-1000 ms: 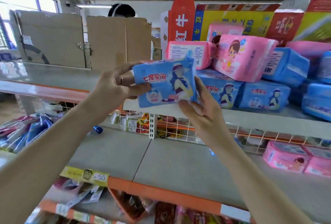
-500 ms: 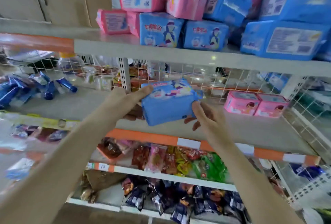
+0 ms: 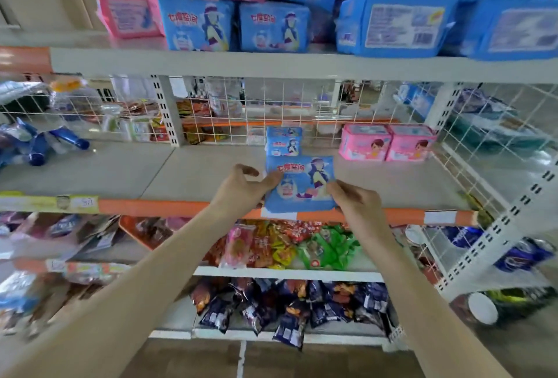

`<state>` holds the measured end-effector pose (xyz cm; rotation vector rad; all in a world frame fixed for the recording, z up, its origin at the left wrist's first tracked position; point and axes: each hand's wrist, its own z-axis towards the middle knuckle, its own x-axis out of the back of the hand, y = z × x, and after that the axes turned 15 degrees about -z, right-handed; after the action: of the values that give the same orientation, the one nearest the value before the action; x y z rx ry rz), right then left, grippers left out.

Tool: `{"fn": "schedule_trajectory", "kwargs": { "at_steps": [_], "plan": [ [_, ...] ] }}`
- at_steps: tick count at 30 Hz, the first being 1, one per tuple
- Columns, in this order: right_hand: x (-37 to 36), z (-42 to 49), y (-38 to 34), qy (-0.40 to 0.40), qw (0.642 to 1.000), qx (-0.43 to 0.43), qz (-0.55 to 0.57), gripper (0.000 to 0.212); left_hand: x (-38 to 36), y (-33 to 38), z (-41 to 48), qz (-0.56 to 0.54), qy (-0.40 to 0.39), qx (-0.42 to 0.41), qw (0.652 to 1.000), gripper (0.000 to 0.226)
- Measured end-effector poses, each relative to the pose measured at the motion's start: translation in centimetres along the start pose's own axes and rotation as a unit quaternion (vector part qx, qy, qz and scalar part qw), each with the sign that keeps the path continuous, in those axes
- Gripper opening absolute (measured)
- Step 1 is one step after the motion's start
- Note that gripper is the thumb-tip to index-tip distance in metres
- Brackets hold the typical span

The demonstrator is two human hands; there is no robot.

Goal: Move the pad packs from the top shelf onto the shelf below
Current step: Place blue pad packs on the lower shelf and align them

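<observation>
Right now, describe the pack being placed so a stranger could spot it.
Find the grey shelf edged with an orange strip. At its front edge is a blue pad pack. Unlike the blue pack behind it, the left hand and right hand hold it.

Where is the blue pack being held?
Mid-view, held pack between left hand and right hand, at the front edge of the lower shelf, before a second pack.

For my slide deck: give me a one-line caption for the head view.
Left hand and right hand hold a blue pad pack at the lower shelf.
</observation>
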<state>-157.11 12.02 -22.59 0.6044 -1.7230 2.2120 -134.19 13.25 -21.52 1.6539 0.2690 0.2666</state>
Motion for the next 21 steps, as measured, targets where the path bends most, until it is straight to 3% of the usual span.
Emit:
{"fn": "schedule_trajectory", "kwargs": {
  "at_steps": [4,8,12,16,21],
  "plan": [
    [1.0,-0.3,1.0,-0.014,1.0,-0.001,0.009,0.022,-1.8,-0.2,-0.4,0.007,-0.038,-0.05,0.998,0.032],
    [1.0,0.0,2.3,0.005,1.0,0.011,-0.004,0.013,-2.9,-0.9,-0.7,-0.008,-0.053,-0.061,0.997,0.022],
    [-0.1,1.2,3.4,-0.019,1.0,-0.002,0.0,0.033,-3.1,-1.9,-0.2,-0.042,-0.056,-0.064,0.995,0.016],
    [-1.8,3.5,5.1,-0.04,0.999,-0.019,0.02,0.035,-2.6,-3.3,1.9,-0.028,-0.071,-0.07,0.995,0.017],
    [-3.6,7.2,5.9,0.023,0.999,-0.045,0.009,0.038,-2.8,-4.8,6.6,0.01,-0.098,-0.086,0.991,0.021]
  ]
}}
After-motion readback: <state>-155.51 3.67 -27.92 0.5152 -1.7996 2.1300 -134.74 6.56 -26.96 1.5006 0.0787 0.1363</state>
